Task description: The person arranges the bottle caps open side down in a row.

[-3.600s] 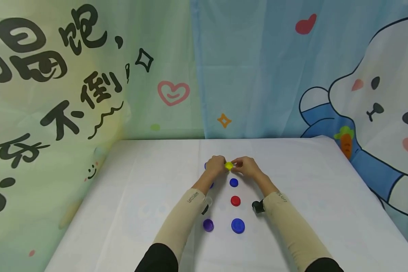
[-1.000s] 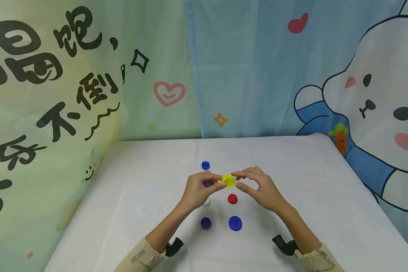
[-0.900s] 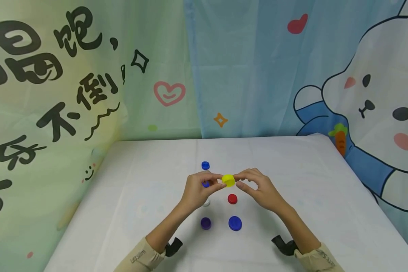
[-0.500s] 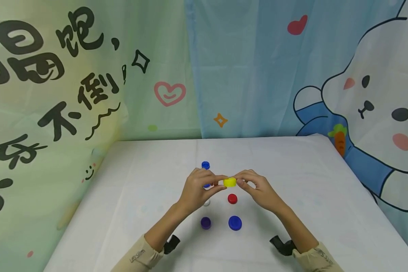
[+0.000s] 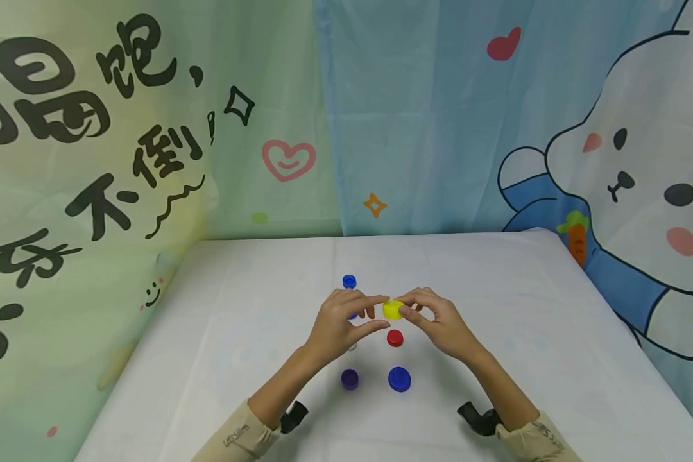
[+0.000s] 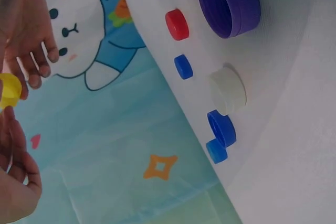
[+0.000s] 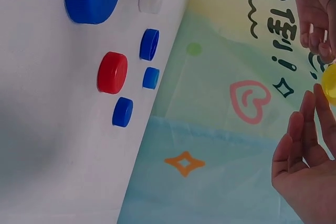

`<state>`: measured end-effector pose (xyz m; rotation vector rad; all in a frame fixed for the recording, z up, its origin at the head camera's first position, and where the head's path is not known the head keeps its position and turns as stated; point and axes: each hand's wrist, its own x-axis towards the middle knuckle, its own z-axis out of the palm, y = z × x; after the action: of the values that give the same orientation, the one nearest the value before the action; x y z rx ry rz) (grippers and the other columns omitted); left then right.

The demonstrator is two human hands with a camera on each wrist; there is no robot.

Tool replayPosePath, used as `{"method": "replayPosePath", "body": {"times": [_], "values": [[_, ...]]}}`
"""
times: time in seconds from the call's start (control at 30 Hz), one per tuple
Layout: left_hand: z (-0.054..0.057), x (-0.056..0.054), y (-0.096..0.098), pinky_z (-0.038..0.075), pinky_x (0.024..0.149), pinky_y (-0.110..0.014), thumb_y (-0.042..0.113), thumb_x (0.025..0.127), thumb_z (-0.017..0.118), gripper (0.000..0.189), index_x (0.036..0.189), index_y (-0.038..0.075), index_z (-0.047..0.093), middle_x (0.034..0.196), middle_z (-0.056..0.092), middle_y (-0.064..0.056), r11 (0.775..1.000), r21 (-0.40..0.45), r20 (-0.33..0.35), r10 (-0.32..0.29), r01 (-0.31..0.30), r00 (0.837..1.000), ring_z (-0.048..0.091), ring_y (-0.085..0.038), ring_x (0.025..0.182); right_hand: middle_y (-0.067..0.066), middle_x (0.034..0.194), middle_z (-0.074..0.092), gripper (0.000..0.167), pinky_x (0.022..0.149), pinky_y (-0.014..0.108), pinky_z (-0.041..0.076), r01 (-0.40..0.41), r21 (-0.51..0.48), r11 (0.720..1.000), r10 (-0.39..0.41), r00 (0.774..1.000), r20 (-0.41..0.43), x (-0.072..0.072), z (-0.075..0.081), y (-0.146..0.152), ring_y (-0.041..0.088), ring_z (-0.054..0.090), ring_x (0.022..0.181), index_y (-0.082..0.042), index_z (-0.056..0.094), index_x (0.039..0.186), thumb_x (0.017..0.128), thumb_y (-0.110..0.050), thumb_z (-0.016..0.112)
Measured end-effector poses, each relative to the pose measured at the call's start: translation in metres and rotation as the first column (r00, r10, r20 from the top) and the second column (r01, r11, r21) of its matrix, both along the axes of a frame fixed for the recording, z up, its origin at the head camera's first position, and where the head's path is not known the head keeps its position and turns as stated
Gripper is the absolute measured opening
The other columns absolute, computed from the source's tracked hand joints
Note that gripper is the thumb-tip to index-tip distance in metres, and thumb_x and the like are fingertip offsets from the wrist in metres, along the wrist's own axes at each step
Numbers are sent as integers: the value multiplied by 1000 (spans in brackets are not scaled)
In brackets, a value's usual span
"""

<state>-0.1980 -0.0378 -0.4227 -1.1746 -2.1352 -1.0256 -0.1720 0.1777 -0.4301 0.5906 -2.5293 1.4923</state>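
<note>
A yellow bottle cap (image 5: 393, 310) is held above the table between the two hands. My right hand (image 5: 443, 327) pinches its right side with thumb and forefinger. Close on the other side is my left hand (image 5: 342, 322), its thumb and forefinger spread apart; whether the forefinger tip touches the cap is hard to tell. In the left wrist view the yellow cap (image 6: 10, 91) is cut by the frame edge. Below the hands lie a red cap (image 5: 395, 338) and, behind the left fingers, a partly hidden blue cap (image 5: 353, 315).
On the white-covered table (image 5: 254, 289) are a purple cap (image 5: 350, 379), a large blue cap (image 5: 400, 379) and a blue cap (image 5: 349, 281) farther back. A white cap (image 6: 227, 92) and another small blue cap (image 7: 123, 112) show in the wrist views. A printed curtain hangs behind.
Both hands have lifted the yellow cap from the back of the table and drawn it nearer. It has been turned over, and the left thumb and forefinger have spread while the right hand pinches it.
</note>
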Motion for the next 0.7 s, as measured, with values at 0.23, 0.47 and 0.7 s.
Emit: {"method": "replayPosePath", "body": {"times": [0.23,0.47,0.7], "values": [[-4,-3,2,42,59,-20,23,73,79,40,108,7,68,70,58,2,999,44,202,0,-9,979,50,-8,64,-4,93,59,25,76,37,43,32,18,999,-31,999,-42,-2,-3,2,19,51,91,-10,66,110,86,-20,66],[-7,-7,6,47,56,-30,21,73,79,35,104,7,69,70,59,-2,998,57,268,-6,-9,963,52,-14,63,-8,96,61,29,76,37,42,30,16,999,-29,999,-44,-4,-5,2,18,49,92,-12,66,110,83,-23,70],[-8,-16,11,47,56,-24,20,74,79,30,99,7,71,69,57,3,998,56,252,2,-17,968,55,-12,62,-6,96,63,31,77,37,41,47,23,999,-45,995,-87,-14,-8,5,18,50,92,-10,66,111,81,-20,72]]}}
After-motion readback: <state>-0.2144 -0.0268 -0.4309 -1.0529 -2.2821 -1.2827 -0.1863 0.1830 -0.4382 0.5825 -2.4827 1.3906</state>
